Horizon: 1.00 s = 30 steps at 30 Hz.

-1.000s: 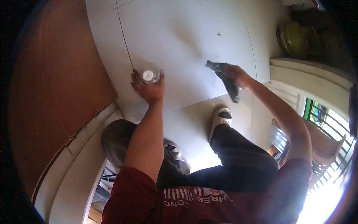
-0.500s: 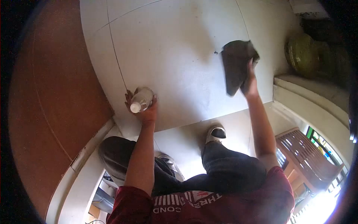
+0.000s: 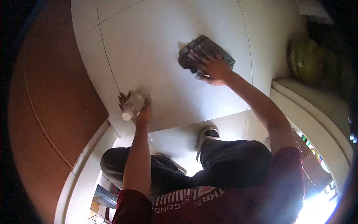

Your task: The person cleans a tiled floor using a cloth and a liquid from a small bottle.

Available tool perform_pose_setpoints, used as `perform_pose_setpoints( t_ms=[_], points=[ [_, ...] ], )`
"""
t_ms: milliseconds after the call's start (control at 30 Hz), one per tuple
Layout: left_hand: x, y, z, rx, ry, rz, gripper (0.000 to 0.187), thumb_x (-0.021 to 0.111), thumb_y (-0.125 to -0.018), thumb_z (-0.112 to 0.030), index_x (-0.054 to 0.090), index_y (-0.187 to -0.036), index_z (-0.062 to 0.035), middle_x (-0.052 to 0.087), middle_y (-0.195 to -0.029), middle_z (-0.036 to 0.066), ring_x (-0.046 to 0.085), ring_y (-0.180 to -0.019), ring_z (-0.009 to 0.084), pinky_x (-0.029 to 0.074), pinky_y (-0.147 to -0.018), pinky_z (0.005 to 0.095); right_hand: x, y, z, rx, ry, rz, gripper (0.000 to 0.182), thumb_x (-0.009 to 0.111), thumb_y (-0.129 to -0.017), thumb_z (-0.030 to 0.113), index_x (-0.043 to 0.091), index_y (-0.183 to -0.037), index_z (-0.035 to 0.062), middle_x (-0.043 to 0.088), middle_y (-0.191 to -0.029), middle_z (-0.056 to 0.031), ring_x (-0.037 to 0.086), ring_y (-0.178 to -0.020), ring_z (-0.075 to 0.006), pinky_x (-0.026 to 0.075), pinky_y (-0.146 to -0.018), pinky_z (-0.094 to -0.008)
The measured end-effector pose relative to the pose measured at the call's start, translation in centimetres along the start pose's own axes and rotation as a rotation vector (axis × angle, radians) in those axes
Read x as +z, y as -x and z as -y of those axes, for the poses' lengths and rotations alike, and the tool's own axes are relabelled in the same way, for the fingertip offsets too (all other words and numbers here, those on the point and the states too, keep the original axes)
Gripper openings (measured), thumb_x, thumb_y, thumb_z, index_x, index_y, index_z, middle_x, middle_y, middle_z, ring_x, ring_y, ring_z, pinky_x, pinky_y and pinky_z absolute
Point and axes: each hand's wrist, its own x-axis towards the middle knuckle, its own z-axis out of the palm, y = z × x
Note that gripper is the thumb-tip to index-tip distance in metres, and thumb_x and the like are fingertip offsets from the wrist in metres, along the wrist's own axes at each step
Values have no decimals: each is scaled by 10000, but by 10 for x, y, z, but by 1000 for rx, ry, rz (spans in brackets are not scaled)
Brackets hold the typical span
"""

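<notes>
So closest to you there's your dark red shirt (image 3: 238, 205) and dark pants (image 3: 235, 160), with one shoe (image 3: 209, 134) showing just off the near edge of the pale surface (image 3: 167, 78). Your left hand (image 3: 143, 114) is down by the near left corner, wrapped around a clear bottle (image 3: 135, 100), white cap (image 3: 127, 116) pointing back your way. Can't tell if the bottle's base is touching the surface, tbh. Further up, your right hand (image 3: 215, 70) is spread pretty wide, palm down on the dark cloth (image 3: 204, 44). That cloth is bunched up on the surface, closer to the right edge than the left. Brown panel (image 3: 56, 93) runs along the left edge, and there's a green container (image 3: 305, 59) out past the right edge, kinda in shadow.
</notes>
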Motion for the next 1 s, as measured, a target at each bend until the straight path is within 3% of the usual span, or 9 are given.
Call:
perform_pose_setpoints(
  t_ms=[100,200,333,467,567,667,733,800,1000],
  points=[
    [-8,-1,-4,-55,4,60,986,830,-830,-247,213,-1559,-1,369,-1555,201,375,-1438,351,274,-1231,444,14,-22,9,125,-103,-35,602,326,-1017,657,263,-1585,467,66,-1720,-10,92,-1571,-343,90,-1205,-705],
    [-5,-3,-8,-59,11,31,1010,835,-822,-247,198,-1566,1,365,-1556,209,371,-1441,354,274,-1233,442,32,-30,39,350,-26,-534,561,426,-1006,578,326,-1553,503,94,-1719,8,49,-1577,-338,18,-1160,-774],
    [7,5,10,-44,-3,-3,1041,850,-809,-293,197,-1565,-1,363,-1553,211,359,-1446,366,275,-1231,454,49,-31,22,234,-3,-561,581,500,-991,552,375,-1548,444,182,-1702,-17,152,-1562,-347,79,-1152,-783],
    [5,4,6,-101,217,31,1013,837,-828,-308,204,-1562,-14,342,-1567,207,344,-1455,362,292,-1227,460,55,-14,-25,283,-165,-334,597,541,-1005,413,406,-1558,233,301,-1656,-88,285,-1515,-355,268,-1194,-612],
    [20,5,24,-137,275,65,991,831,-833,-357,229,-1544,-18,342,-1571,192,351,-1451,354,305,-1221,466,66,-6,-38,396,-88,-602,601,535,-1006,336,399,-1552,126,346,-1626,-145,316,-1494,-382,291,-1189,-579],
    [34,9,39,-188,298,98,968,823,-839,-402,257,-1526,-21,341,-1575,177,359,-1447,348,314,-1216,474,80,-17,-21,501,-95,-798,610,541,-981,256,394,-1548,84,349,-1618,-180,312,-1494,-398,283,-1190,-583],
    [24,7,27,-232,238,108,942,813,-847,-421,282,-1513,-19,339,-1579,168,366,-1444,345,310,-1214,484,94,-33,-7,536,-30,-756,851,580,-962,286,100,-1633,77,200,-1671,-205,151,-1555,-397,118,-1234,-632],
    [19,9,23,-199,134,119,923,803,-855,-435,300,-1505,-17,344,-1576,171,374,-1439,346,301,-1214,492,87,-24,29,503,-119,-404,773,614,-938,269,264,-1601,80,268,-1643,-226,202,-1538,-417,121,-1240,-626],
    [17,3,12,-90,-12,39,929,796,-857,-452,301,-1511,-16,410,-1518,210,417,-1402,372,276,-1216,497,96,2,-5,-287,-215,-430,413,636,-972,256,607,-1380,191,584,-1439,-124,517,-1364,-319,372,-1171,-515]
  ],
)
